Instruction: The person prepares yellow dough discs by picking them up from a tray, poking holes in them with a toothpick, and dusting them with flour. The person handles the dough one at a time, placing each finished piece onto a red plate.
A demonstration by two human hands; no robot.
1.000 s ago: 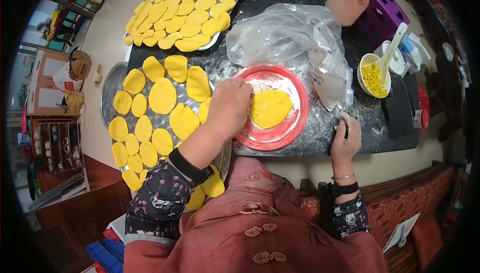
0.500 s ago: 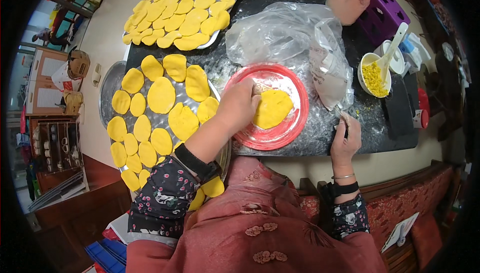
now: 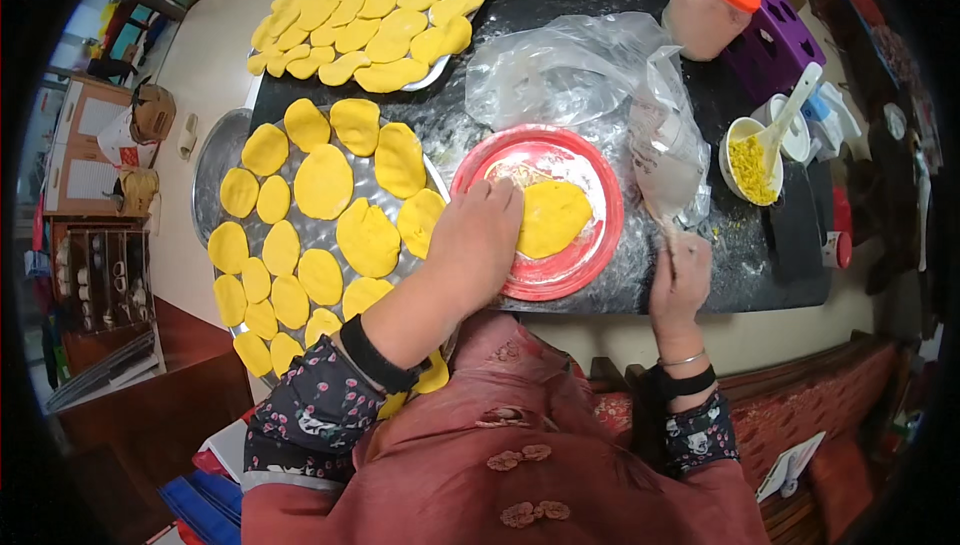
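A flat yellow dough round point(image 3: 553, 220) lies on the red plate point(image 3: 603, 185), whose middle is dusted with white flour. My left hand point(image 3: 480, 240) is over the plate's left side, fingers curled together against the round's left edge; its thumb is hidden. Right of the plate rests a crumpled clear plastic bag point(image 3: 665, 150) with pale powder showing inside. My right hand point(image 3: 682, 280) is closed on the bag's narrow near end, by the table's front edge.
Many yellow dough rounds cover a round metal tray point(image 3: 212, 160) at left and another tray point(image 3: 440, 67) behind it. At right stand an orange-lidded jar point(image 3: 700, 20), a purple basket point(image 3: 775, 45), and a bowl point(image 3: 735, 180) of yellow crumbs with a white spoon point(image 3: 797, 95).
My left hand has moved slightly down, flattening over the round's left edge. My right hand, still at the bag's end, has shifted a little left and down.
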